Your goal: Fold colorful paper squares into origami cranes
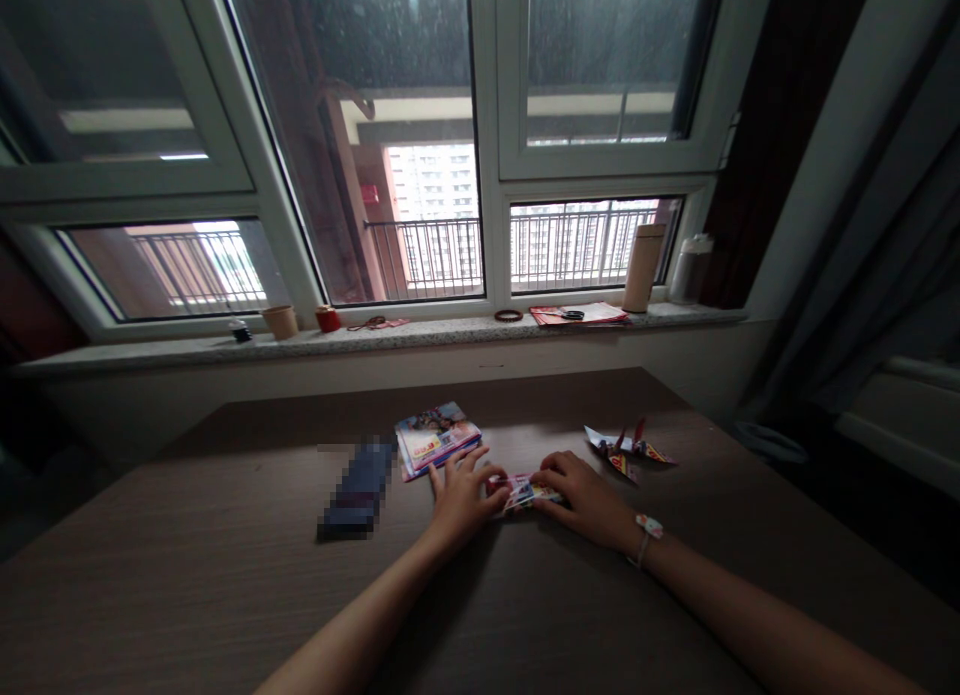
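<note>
The brown worktop (187, 575) carries a stack of printed sheets (437, 437). A dark, blurred object (358, 490) lies just left of the stack. The left hand (459, 497) and right hand (589, 497) rest just in front of the stack. A folded paper crane (626, 450) sits to the stack's right, well apart. Between the hands lies a small folded paper (525, 492). The left hand is released, its spread fingers pressing the paper's left end. The right hand curls onto the other end, and I cannot tell whether it pinches or only presses.
</note>
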{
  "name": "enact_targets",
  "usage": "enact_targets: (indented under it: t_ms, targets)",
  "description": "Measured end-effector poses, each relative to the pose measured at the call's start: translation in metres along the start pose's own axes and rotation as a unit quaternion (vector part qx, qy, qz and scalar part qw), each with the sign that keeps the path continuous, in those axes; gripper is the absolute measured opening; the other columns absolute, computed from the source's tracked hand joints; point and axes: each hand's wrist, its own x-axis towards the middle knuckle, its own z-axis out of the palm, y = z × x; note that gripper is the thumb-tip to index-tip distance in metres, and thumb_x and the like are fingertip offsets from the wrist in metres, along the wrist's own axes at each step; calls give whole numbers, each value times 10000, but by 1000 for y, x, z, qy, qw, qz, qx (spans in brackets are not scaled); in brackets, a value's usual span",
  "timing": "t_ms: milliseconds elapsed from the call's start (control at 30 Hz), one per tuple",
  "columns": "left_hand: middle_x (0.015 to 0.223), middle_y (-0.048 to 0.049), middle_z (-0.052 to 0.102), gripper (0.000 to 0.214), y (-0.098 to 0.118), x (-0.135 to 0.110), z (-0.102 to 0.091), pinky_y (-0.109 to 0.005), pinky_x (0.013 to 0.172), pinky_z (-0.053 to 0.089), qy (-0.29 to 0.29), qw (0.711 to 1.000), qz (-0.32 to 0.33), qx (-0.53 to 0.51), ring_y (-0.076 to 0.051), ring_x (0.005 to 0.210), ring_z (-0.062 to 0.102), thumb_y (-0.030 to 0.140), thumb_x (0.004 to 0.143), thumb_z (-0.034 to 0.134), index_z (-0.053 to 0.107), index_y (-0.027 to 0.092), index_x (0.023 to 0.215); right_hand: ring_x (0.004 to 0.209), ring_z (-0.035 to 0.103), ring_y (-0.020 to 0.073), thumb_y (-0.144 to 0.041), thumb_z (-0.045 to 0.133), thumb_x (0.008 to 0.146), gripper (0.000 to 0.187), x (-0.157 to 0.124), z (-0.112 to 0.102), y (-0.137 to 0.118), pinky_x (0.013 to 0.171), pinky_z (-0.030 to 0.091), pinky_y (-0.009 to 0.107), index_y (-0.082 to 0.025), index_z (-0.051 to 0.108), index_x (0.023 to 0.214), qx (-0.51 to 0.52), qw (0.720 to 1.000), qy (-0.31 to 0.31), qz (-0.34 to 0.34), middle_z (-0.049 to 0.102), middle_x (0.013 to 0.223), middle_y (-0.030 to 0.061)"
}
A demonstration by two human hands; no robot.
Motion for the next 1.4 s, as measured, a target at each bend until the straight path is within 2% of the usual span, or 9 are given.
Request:
enact_targets:
  t_ms: [1400]
  targets:
    - [1420,45,494,182,-3,1,2,-704,1065,11,2,1000,2,-4,-327,1322,334,433,816,650,708,402,985,1004,516,231,-468,532,911,349,0,0,1,898,452,379,-268,630,1180,2,1000,-14,17,547,1070,81]
